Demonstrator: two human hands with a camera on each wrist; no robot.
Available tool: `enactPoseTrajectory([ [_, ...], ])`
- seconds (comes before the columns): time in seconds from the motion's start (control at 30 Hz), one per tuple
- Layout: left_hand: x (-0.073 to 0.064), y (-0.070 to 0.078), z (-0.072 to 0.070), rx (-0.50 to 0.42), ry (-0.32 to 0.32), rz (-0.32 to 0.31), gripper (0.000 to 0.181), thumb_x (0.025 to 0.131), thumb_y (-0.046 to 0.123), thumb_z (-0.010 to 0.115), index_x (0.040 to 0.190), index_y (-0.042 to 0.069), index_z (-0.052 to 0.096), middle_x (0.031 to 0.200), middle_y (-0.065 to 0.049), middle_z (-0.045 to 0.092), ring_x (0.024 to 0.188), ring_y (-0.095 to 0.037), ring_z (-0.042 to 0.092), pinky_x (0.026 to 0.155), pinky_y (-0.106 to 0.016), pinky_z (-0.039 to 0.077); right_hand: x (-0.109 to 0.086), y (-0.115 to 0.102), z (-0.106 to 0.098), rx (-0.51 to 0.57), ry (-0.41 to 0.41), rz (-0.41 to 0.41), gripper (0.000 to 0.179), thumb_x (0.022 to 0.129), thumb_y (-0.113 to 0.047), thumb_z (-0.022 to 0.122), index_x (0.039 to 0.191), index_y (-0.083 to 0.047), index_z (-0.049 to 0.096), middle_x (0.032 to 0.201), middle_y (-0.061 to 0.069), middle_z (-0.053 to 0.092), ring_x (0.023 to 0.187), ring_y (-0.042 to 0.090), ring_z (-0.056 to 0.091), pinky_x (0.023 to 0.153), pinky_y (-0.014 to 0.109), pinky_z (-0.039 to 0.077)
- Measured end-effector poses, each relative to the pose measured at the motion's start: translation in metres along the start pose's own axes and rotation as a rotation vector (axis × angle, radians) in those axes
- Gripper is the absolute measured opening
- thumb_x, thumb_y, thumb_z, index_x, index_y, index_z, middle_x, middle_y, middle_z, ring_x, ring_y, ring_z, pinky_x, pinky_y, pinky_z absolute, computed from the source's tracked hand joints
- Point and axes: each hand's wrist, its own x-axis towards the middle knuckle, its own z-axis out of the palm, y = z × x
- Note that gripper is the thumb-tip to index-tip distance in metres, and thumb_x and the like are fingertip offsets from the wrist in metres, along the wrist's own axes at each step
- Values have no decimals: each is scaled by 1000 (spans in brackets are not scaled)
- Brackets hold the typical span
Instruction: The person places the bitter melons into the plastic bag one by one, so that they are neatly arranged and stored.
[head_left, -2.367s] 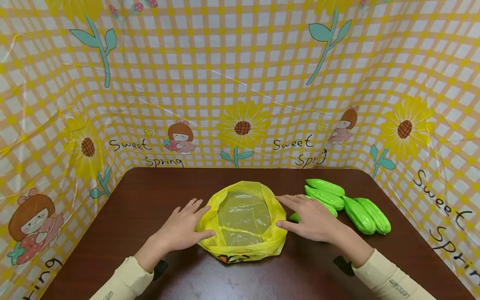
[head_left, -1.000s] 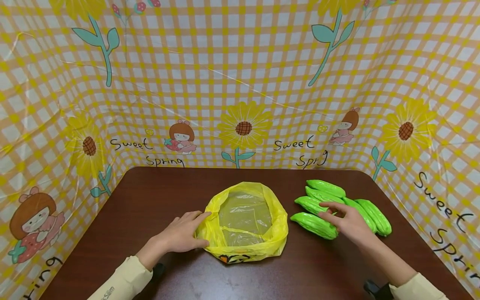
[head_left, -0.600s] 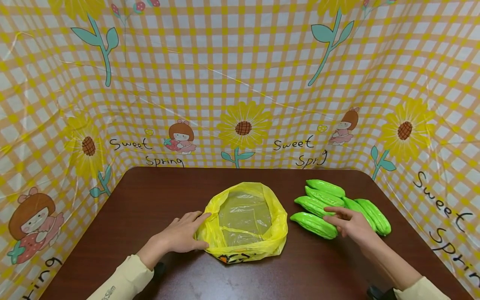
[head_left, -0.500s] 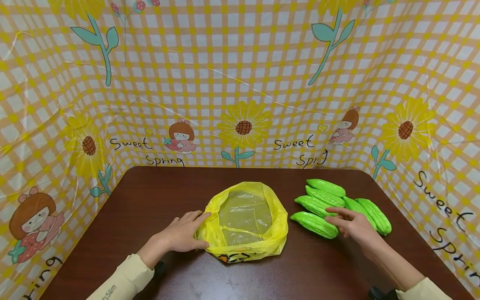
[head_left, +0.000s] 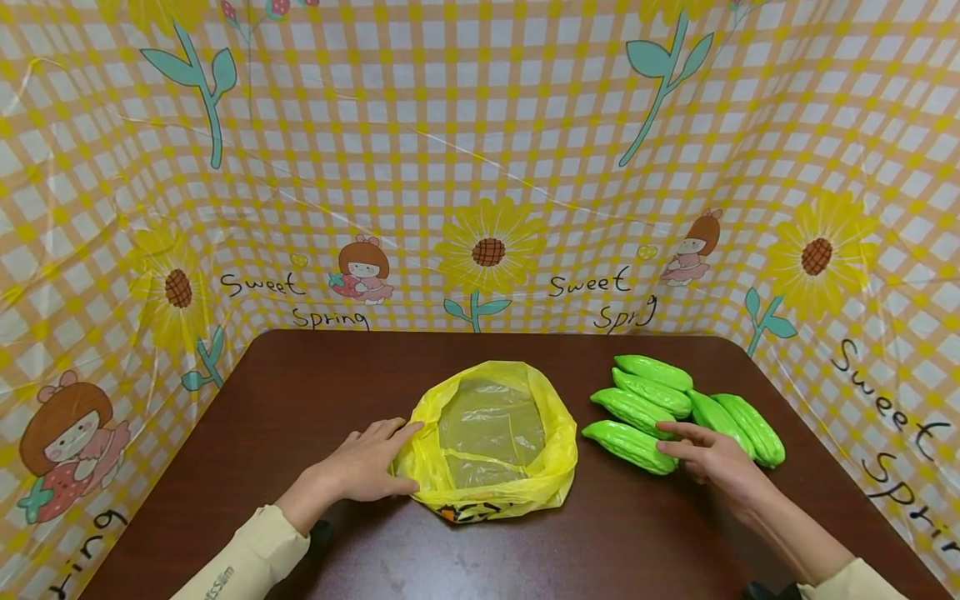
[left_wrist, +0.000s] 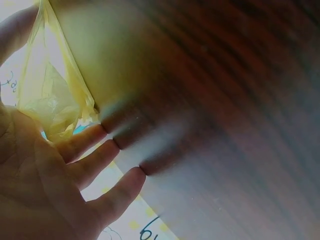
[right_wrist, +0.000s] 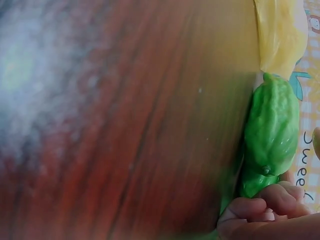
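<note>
A yellow plastic bag [head_left: 558, 450] stands with its mouth wide and rolled back at mid-table. My left hand [head_left: 360, 467] rests against its left side, fingers spread, thumb at the front; in the left wrist view the fingertips reach the tabletop beside the bag [left_wrist: 55, 100]. To the right lie several bright green bitter melons. My right hand [head_left: 716, 462] is at the near end of the front bitter melon [head_left: 630, 447], index finger and thumb apart at its end. The right wrist view shows the other fingers curled in behind this bitter melon [right_wrist: 272, 125], holding nothing.
Other bitter melons [head_left: 652, 392] lie side by side behind the front one, and a further pair [head_left: 750, 429] sits to their right. The dark brown table [head_left: 330, 375] is enclosed on the back and sides by a checked, flower-printed cloth [head_left: 390, 150].
My right hand has left the bag's right side and moved right to the front bitter melon, then drawn slightly further right. The left hand stays at the bag.
</note>
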Motion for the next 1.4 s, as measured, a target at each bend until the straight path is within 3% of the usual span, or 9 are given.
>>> enactPoseTrajectory([
  [0.23, -1, 4, -2, 6, -2, -15, 84, 92, 50, 70, 160, 20, 31, 162, -17, 29, 149, -37, 28, 112, -65, 27, 1, 4, 0, -24, 12, -30, 68, 94, -34, 72, 148, -1, 48, 73, -7, 39, 62, 10, 35, 63, 31, 36],
  [0.6, 1, 2, 1, 20, 8, -16, 83, 92, 50, 70, 160, 21, 32, 162, -16, 29, 149, -37, 28, 111, -64, 27, -1, 9, 4, -44, 4, -43, 69, 93, -30, 73, 148, 2, 46, 72, -7, 34, 65, 11, 36, 65, 32, 36],
  [1.1, 0, 4, -1, 32, 2, -12, 84, 92, 50, 70, 159, 18, 32, 162, -18, 30, 149, -38, 29, 111, -65, 28, 1, 10, 3, -161, 12, 47, 68, 92, -39, 73, 145, -1, 53, 78, -6, 41, 70, 12, 43, 69, 31, 38],
  [1.4, 4, -2, 4, 28, 0, -10, 85, 92, 49, 70, 160, 19, 29, 163, -18, 27, 149, -38, 27, 112, -66, 25, 2, 10, 1, -246, 9, 43, 71, 92, -44, 72, 144, 1, 53, 80, -6, 46, 74, 13, 46, 69, 31, 41],
])
